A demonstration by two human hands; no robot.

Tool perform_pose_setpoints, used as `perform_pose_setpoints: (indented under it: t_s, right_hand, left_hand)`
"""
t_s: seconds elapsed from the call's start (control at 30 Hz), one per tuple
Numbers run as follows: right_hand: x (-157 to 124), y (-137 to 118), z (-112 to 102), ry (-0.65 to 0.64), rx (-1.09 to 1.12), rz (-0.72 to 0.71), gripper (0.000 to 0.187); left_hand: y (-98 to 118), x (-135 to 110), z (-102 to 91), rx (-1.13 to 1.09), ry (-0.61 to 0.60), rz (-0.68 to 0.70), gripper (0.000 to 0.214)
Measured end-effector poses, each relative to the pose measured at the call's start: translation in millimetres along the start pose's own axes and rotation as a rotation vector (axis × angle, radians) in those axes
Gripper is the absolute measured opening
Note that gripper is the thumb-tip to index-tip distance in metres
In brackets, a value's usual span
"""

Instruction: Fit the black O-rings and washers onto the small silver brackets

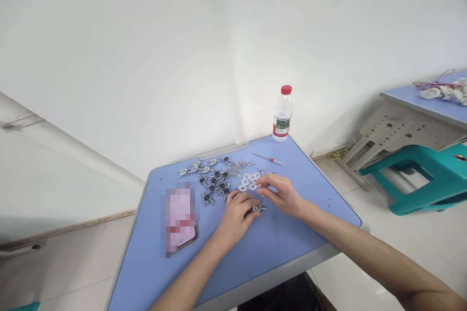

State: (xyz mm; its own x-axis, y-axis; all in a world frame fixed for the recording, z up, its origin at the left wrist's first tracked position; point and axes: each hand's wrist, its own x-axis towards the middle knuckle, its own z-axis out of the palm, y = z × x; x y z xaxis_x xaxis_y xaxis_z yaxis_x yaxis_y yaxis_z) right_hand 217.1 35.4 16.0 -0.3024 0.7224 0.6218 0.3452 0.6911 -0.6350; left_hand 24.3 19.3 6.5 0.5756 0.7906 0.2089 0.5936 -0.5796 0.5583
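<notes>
Narrowly curled, the left hand (236, 218) has its fingertips at a small metal fitting (257, 208) just in front of the pile of metal parts (215, 180), apparently within both hands' reach, while the right hand (280, 195) pinches beside it, any hold too small to tell.

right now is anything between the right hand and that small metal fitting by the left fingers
Nothing visible: the metal fitting lies at the fingertips of the left hand on the blue tabletop, and the right hand is just above and beyond it, with no other part in the gap.
</notes>
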Motion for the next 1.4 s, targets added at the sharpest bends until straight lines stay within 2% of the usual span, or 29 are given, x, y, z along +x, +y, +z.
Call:
perform_pose_setpoints:
  t_s: [0.2, 0.47, 0.67, 0.93, 1.07, 1.27, 1.4]
  right_hand:
    - [4.0, -4.1, -9.9, -0.091, 0.121, 0.128, 0.028]
    - [6.2, 1.7, -5.1, 0.007, 0.215, 0.224, 0.025]
    - [8.5, 1.0, -7.3, 0.012, 0.152, 0.178, 0.022]
    - [6.1, 2.3, -12.9, -0.096, 0.095, -0.055, 0.022]
    - [5.9, 3.6, -14.2, -0.102, 0.0, -0.146, 0.018]
    - [7.3, -5.9, -18.9, -0.199, 0.125, -0.1, 0.03]
    - [5.5, -5.3, -11.5, -0.094, 0.099, -0.06, 0.018]
  left_hand:
    - [-0.8, 3.4, -4.3, -0.055, -0.032, -0.024, 0.013]
    - [-2.6, 3.9, -10.3, -0.138, -0.062, -0.065, 0.015]
    - [-2.9, 4.5, -11.3, -0.123, -0.083, -0.059, 0.016]
    - [-0.6, 1.5, -5.8, 0.032, -0.026, 0.021, 0.013]
    - [1.4, 0.9, -5.1, 0.051, -0.031, 0.024, 0.013]
    - [2.9, 1.5, -6.1, 0.036, -0.048, 0.009, 0.016]
    - [2.6, 1.3, -5.5, 0.034, -0.046, 0.015, 0.016]
